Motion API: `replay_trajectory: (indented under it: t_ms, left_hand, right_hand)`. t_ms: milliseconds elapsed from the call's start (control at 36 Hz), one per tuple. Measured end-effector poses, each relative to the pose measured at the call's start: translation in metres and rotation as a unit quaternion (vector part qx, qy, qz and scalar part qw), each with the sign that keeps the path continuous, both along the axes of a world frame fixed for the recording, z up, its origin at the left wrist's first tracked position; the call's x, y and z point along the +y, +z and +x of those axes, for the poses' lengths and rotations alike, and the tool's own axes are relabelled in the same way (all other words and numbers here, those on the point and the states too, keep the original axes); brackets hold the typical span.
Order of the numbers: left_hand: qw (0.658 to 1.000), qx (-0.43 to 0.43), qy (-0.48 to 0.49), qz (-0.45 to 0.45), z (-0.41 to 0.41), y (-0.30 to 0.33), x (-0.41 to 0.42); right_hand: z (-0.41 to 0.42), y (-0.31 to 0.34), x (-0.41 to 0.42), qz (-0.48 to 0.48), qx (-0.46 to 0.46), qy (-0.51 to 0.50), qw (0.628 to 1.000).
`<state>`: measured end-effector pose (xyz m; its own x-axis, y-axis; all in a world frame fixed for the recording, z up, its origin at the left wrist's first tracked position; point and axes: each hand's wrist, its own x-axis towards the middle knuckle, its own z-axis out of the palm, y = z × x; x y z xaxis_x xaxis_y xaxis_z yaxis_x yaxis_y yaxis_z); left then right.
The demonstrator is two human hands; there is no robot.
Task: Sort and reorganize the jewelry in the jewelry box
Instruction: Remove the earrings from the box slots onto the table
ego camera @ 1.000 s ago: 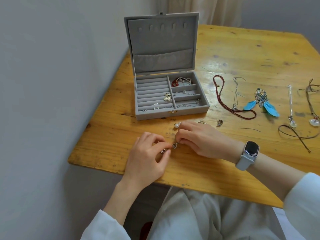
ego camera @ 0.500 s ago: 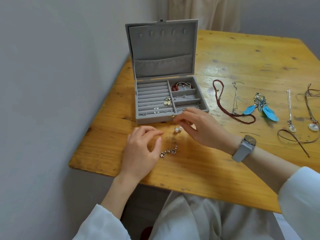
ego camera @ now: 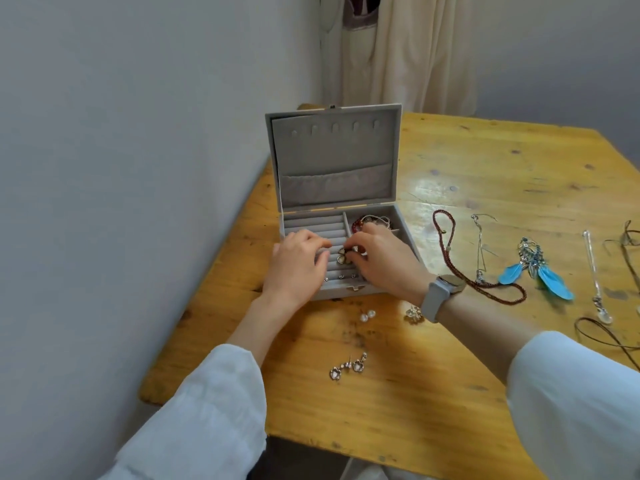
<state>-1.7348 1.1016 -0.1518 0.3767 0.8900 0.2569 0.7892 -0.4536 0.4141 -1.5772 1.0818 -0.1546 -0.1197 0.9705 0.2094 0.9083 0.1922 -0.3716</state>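
Note:
The grey jewelry box (ego camera: 346,293) stands open on the wooden table, its lid (ego camera: 332,157) upright. My left hand (ego camera: 298,268) rests on the ring rolls in the left half, fingers loosely bent and holding nothing I can see. My right hand (ego camera: 384,261) reaches in from the right, and its thumb and forefinger pinch the gold disc earrings (ego camera: 342,257) at the middle divider. Small studs (ego camera: 341,277) sit in the front roll. A red bracelet with a silver chain (ego camera: 369,220) lies in the back right compartment. My hands hide the other compartments.
In front of the box lie pearl studs (ego camera: 367,316), a small flower earring (ego camera: 414,314) and silver drop earrings (ego camera: 348,367). To the right are a red bead necklace (ego camera: 450,258), a silver chain (ego camera: 479,251), blue feather earrings (ego camera: 535,271), a silver pendant (ego camera: 595,278) and brown cords (ego camera: 620,341).
Both hands left the silver drop earrings on the table and moved up into the box. My right hand now pinches the gold disc earrings.

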Motion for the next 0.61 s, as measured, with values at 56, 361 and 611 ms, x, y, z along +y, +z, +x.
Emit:
replay_trajectory:
  t_ms: [56, 361, 611]
  left_hand:
    - [1.000, 0.008, -0.011, -0.012, 0.003, 0.002, 0.005]
    - [0.995, 0.056, -0.071, -0.034, 0.009, 0.002, 0.024]
    - [0.991, -0.044, -0.071, -0.103, 0.008, 0.006, 0.021]
  right_hand:
    - [0.001, 0.001, 0.004, -0.019, 0.033, -0.005, 0.999]
    - [0.016, 0.013, 0.008, -0.087, 0.134, 0.017, 0.987]
    - [0.033, 0.033, -0.029, -0.054, 0.235, 0.019, 0.970]
